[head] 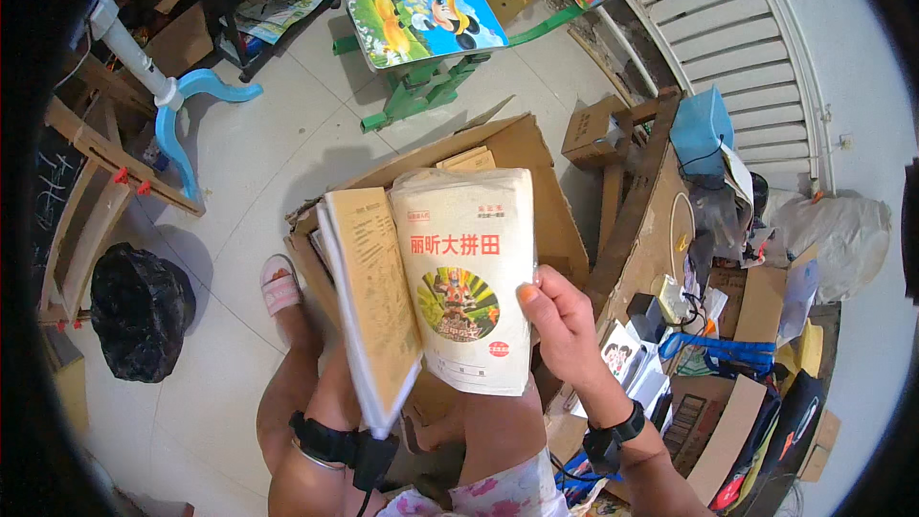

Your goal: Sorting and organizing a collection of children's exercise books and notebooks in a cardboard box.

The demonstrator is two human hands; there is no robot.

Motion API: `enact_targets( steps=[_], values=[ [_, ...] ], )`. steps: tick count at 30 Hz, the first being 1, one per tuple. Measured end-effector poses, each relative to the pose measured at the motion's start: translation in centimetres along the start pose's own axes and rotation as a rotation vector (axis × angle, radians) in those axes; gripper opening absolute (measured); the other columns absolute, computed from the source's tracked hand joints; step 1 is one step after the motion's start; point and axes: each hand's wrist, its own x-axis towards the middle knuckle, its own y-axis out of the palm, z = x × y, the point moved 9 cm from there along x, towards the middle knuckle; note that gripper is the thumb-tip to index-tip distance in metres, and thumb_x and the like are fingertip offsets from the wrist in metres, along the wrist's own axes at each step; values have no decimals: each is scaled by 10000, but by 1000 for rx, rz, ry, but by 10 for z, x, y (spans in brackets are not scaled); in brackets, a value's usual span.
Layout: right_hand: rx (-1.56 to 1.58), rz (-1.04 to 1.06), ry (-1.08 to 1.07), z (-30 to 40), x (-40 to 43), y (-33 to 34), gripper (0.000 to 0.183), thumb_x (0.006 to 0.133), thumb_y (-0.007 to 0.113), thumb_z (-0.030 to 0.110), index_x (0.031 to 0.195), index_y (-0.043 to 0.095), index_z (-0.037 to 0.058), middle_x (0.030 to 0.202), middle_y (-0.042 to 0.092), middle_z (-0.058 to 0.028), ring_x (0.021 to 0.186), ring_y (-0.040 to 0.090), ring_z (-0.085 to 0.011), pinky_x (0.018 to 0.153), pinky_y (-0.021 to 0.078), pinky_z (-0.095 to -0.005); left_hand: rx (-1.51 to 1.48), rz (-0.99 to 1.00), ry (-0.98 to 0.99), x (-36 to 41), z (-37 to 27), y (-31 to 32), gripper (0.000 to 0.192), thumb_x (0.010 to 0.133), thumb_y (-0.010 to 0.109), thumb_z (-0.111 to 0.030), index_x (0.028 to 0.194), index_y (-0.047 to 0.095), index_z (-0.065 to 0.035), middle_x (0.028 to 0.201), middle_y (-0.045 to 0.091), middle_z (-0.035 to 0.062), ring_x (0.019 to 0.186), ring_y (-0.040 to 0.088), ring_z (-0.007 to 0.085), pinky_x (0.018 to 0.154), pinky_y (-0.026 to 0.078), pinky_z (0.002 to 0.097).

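Observation:
My right hand [563, 312] pinches the right edge of a white exercise book [467, 222], thumb in front. Its cover bears red writing and a round cartoon picture. To its left, booklets with a yellow-brown printed cover [377, 287] are tilted on edge, their left edges against the white book's side. My left hand [336, 377] reaches up behind these booklets and holds them; its fingers are hidden. Beneath both lies an open cardboard box [513, 140] with brown papers [467, 159] at its far side.
A cluttered wooden table [639, 244] with boxes and papers stands at my right. Ahead is a green-legged stool [423, 7] with a cartoon top. A black plastic bag [140, 312] and a blue-footed stand [176, 115] are at the left. A white radiator [739, 50] lines the wall.

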Motion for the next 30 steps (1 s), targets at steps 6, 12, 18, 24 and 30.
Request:
enact_targets(
  steps=[6,12,18,24,30],
  values=[
    [49,-38,50,-19,-3,-7,210,946,457,167,947,559,-17,789,529,34,735,443,-30,652,386,-193,106,-97,-56,-2,-10,3,496,930,439,-344,1281,412,5,1129,556,97,960,569,158,800,478,274],
    [27,-129,94,-33,-4,-19,215,938,479,167,951,586,-20,789,542,34,719,456,-25,633,385,-187,154,-111,-48,4,-12,3,512,927,437,-358,1283,410,8,1118,561,97,952,569,152,788,477,271],
    [104,-128,139,-45,-9,-23,189,921,508,153,930,607,-7,746,550,45,641,440,-12,563,362,-182,199,-125,-48,5,-8,-1,525,925,433,-373,1284,410,10,1107,565,97,942,570,147,777,476,270],
    [160,-117,159,-48,-12,-24,174,907,523,147,887,614,-1,717,545,52,623,440,-8,550,360,-178,251,-142,-30,5,-6,-12,531,925,422,-388,1278,418,8,1090,568,101,925,572,147,771,472,271],
    [178,-39,209,-51,-23,-26,141,887,539,115,895,614,-4,744,588,16,663,519,-33,570,422,-187,385,-160,-10,2,-9,13,538,933,386,-435,1243,454,0,1059,574,110,908,574,153,772,464,281]
  ],
)
